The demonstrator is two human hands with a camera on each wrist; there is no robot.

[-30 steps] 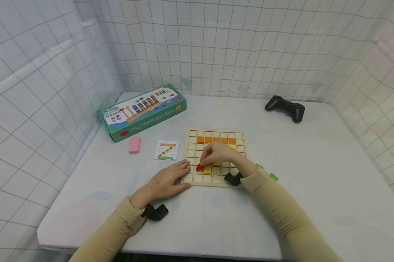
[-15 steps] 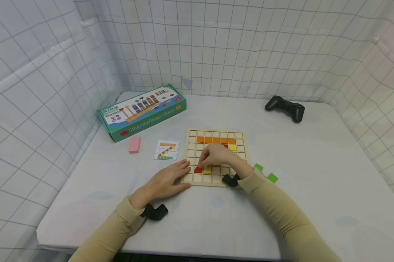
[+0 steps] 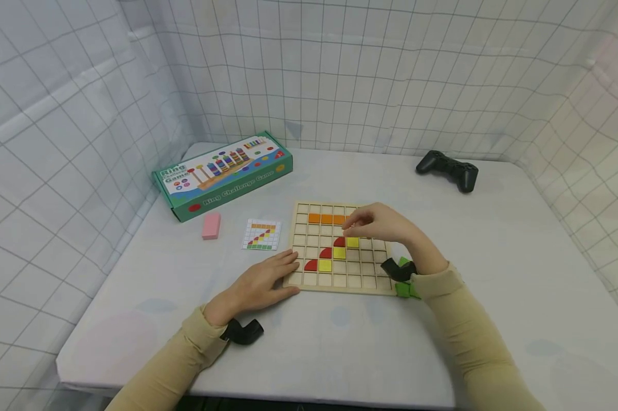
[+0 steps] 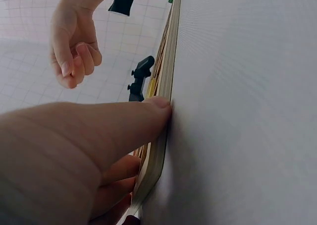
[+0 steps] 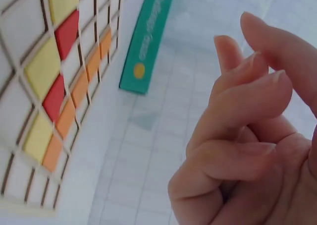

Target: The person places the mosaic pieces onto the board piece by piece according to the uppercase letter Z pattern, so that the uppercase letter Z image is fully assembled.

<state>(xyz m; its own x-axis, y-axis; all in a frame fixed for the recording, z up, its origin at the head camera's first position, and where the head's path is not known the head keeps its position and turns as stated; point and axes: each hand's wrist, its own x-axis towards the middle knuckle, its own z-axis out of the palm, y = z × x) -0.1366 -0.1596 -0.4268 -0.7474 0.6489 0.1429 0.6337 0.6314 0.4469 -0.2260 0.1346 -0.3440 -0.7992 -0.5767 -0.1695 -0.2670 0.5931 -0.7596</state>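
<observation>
A wooden grid board (image 3: 309,281) lies on the table, bearing orange tiles (image 3: 326,219), yellow squares (image 3: 325,266) and red quarter-round tiles (image 3: 311,265) in a diagonal. My left hand (image 3: 257,283) rests at the board's left edge, fingers stretched out; in the left wrist view its thumb (image 4: 143,111) touches the board's side. Above the board's upper right part hovers my right hand (image 3: 386,222), hiding some tiles. The right wrist view has its fingers loosely bent, with nothing between them. Green tiles (image 3: 402,290) lie by the board's right edge, partly behind the right wrist.
A pattern card (image 3: 261,234) lies left of the board, beside a pink block (image 3: 211,226). Behind these stands a green game box (image 3: 227,174). A black game controller (image 3: 446,169) is at the back right. Gridded cloth (image 3: 350,74) hangs around the table.
My right hand has let go of the red tile at the diagonal's lower left end and moved up and right, clear of it. The left hand has stayed put.
</observation>
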